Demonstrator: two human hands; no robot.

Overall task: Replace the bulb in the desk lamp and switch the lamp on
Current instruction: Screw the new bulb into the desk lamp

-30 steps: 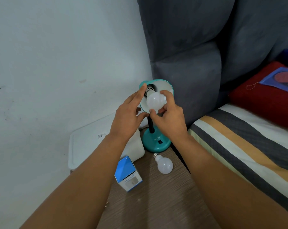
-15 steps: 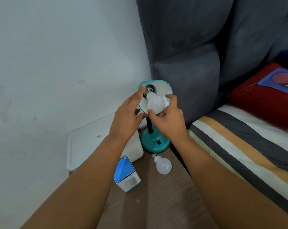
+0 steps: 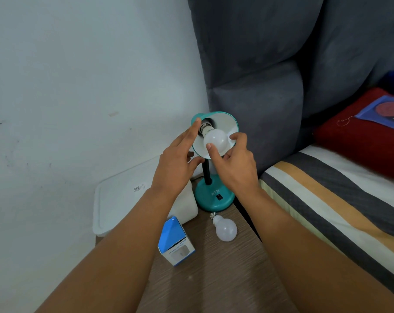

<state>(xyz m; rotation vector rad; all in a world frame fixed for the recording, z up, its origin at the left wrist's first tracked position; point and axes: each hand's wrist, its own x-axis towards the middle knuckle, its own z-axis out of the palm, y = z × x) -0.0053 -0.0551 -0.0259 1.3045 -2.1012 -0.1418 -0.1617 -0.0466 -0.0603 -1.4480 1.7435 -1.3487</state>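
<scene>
Right hand point(image 3: 233, 163) pinching the frosted bulb point(image 3: 214, 139) by thumb and fingertips, threaded end aimed into the socket point(image 3: 205, 127) at 10 o'clock of the globe. Left hand point(image 3: 176, 164) spread, index finger laid against the teal shade point(image 3: 224, 123) at its 9 o'clock rim, bracing it. Metal thread partly visible between globe and socket, so probably not seated yet.

Risks from here:
- Cross-threading, if turned while tilted off the socket axis; shade angled toward the camera, axis hard to judge.
- Slipping grip on smooth round glass or plastic, held at the tips only; a drop onto the wooden table point(image 3: 214, 279) likely.
- Flexible black neck point(image 3: 206, 172) twisting or sagging under the turning force if the bracing finger lifts; light contact only, not a firm hold.
- Lamp base point(image 3: 214, 196) at 6 o'clock of the shade, close to the table's right edge; a push to 3 o'clock could tip it toward the bed point(image 3: 327, 199).
- Spare bulb point(image 3: 225, 229) lying loose at 6 o'clock of the base, free to roll off if the table is jolted; blue box point(image 3: 175, 241) at its 9 o'clock no barrier.
- Switch point(image 3: 219, 196) on the base untouched; state of it impossible to tell, a sudden glare in the face possible.
</scene>
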